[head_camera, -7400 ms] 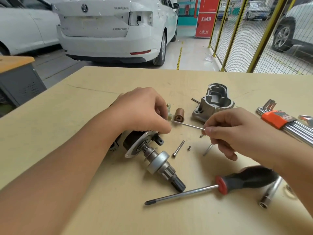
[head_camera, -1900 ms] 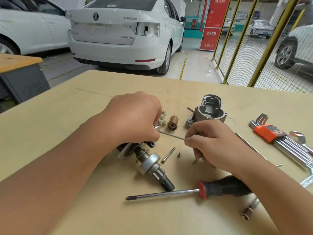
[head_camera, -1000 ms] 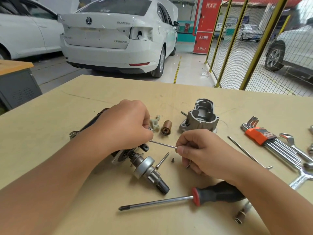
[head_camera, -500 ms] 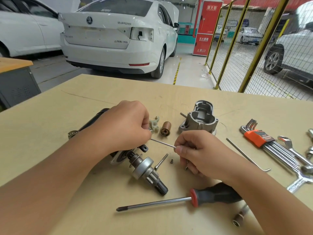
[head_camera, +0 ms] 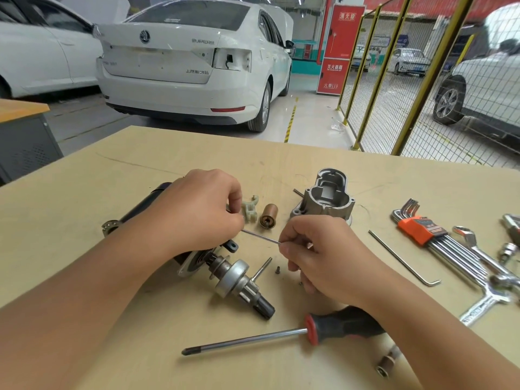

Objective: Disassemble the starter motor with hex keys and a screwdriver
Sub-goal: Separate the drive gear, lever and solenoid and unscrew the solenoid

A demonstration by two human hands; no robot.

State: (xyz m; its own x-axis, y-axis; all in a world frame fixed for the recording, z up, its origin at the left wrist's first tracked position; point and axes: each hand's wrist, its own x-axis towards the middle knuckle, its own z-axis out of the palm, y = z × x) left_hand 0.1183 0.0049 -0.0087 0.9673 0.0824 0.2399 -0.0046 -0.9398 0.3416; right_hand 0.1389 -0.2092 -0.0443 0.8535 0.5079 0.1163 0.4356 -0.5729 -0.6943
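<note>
Starter motor (head_camera: 225, 274) lying on the table (head_camera: 84, 198): I am gripping its body with my left hand (head_camera: 197, 218) and pinching a thin hex key (head_camera: 261, 237) (screwdriver (head_camera: 281, 333) lying nearby) with my right hand (head_camera: 323, 254).

A white saloon car (head_camera: 194, 63) with its rear lamp removed stands on the grey workshop floor beyond the far edge of the pale wooden table (head_camera: 84, 198). Left of that car sits another white car (head_camera: 42, 49), and nearer, a dark grey metal cabinet with a wooden top (head_camera: 25, 136). Right of the saloon car rises a red fire-equipment cabinet (head_camera: 339, 49), then a yellow-framed wire mesh fence (head_camera: 399, 80) with a white car (head_camera: 484, 88) behind it.
</note>
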